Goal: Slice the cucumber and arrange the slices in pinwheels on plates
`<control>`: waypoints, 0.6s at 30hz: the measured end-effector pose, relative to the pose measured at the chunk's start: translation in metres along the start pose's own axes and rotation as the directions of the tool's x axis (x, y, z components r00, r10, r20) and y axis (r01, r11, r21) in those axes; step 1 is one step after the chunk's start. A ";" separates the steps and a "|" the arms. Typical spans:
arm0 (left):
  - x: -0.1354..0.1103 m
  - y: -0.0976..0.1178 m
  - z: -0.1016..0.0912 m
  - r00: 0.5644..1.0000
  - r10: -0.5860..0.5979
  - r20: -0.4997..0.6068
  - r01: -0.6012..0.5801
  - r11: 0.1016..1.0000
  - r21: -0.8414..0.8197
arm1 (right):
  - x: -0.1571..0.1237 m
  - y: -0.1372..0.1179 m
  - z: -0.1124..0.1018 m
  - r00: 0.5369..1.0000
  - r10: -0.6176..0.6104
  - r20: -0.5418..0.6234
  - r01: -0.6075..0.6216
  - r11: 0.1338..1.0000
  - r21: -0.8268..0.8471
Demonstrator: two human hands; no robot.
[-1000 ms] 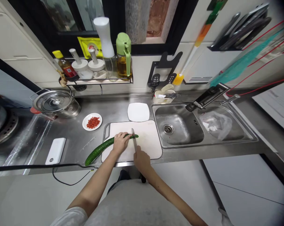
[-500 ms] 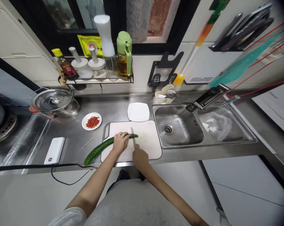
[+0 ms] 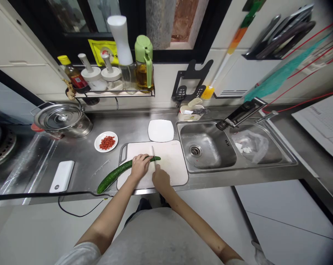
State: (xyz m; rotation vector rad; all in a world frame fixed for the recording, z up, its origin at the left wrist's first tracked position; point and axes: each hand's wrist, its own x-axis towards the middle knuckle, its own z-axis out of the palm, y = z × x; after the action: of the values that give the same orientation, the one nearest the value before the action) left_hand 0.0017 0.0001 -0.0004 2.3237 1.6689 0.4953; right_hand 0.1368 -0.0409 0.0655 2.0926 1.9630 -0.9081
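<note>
A long green cucumber [image 3: 114, 175] lies slantwise across the left part of a white cutting board [image 3: 172, 162], its lower end hanging over the steel counter. My left hand [image 3: 139, 166] is closed over the cucumber near its right end and pins it down. My right hand [image 3: 160, 179] grips the handle of a knife [image 3: 153, 154], whose blade stands on the cucumber close to its tip, just right of my left fingers.
An empty white square plate [image 3: 160, 130] sits behind the board, a small plate of red bits [image 3: 106, 142] to its left. A lidded steel pot [image 3: 61, 119], a white power bank [image 3: 62, 176] with a black cable, the sink [image 3: 207, 147] and a condiment shelf [image 3: 114, 92] surround the board.
The blade has shifted slightly left along the cucumber toward my left fingers, and my right hand has followed it. My left hand keeps its hold on the cucumber.
</note>
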 end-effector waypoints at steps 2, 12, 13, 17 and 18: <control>0.000 0.001 0.000 1.000 -0.007 0.006 0.007 1.000 -0.003 | 0.004 0.000 0.001 1.000 -0.010 -0.009 0.010 1.000 0.004; -0.001 0.001 -0.001 1.000 0.009 0.009 -0.009 1.000 0.004 | 0.023 -0.001 0.005 0.999 -0.025 -0.023 0.026 0.999 0.021; -0.001 0.001 -0.001 1.000 0.008 0.008 -0.009 1.000 0.005 | 0.025 -0.002 0.003 0.999 -0.025 -0.024 0.025 0.999 0.023; -0.001 0.000 -0.002 1.000 0.016 0.021 -0.016 1.000 0.007 | 0.032 -0.008 -0.010 1.000 -0.023 -0.014 0.022 1.000 -0.013; -0.001 0.000 -0.002 0.999 0.020 0.029 -0.020 1.000 0.007 | 0.033 -0.009 -0.013 1.000 -0.024 -0.009 0.024 0.999 -0.039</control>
State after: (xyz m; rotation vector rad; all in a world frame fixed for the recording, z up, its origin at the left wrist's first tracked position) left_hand 0.0004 -0.0006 0.0017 2.3437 1.6384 0.4580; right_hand 0.1321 -0.0044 0.0621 2.0606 1.9979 -0.8591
